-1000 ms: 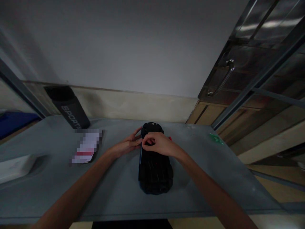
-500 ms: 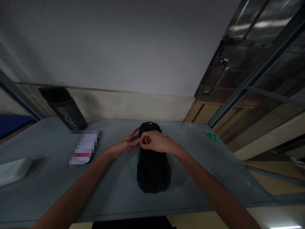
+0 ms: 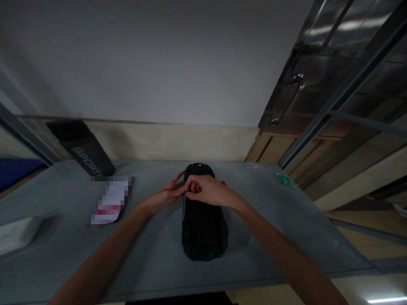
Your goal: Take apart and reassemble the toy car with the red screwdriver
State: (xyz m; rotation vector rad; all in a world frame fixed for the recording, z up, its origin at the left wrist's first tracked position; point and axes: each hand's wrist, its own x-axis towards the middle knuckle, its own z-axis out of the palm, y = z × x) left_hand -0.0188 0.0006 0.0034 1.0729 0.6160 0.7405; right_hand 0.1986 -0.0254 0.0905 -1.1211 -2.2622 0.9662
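A black toy car lies underside up on the grey table, its long side running toward me. My left hand rests against the car's left edge, with thumb and fingers touching its side. Over the upper part of the car is my right hand, its fingers curled and pinched near the left edge. Whatever is between those fingertips is too small to make out. Just right of the car, partly behind my right hand, a small red thing shows.
A black SPORT bottle stands at the back left, near a blurred-out phone. A white object lies at the left edge. Green, shiny material is at the back right. A wall rises behind the table.
The view has shifted slightly. Both hands stay at the car in nearly the same pose, and the car has hardly moved.
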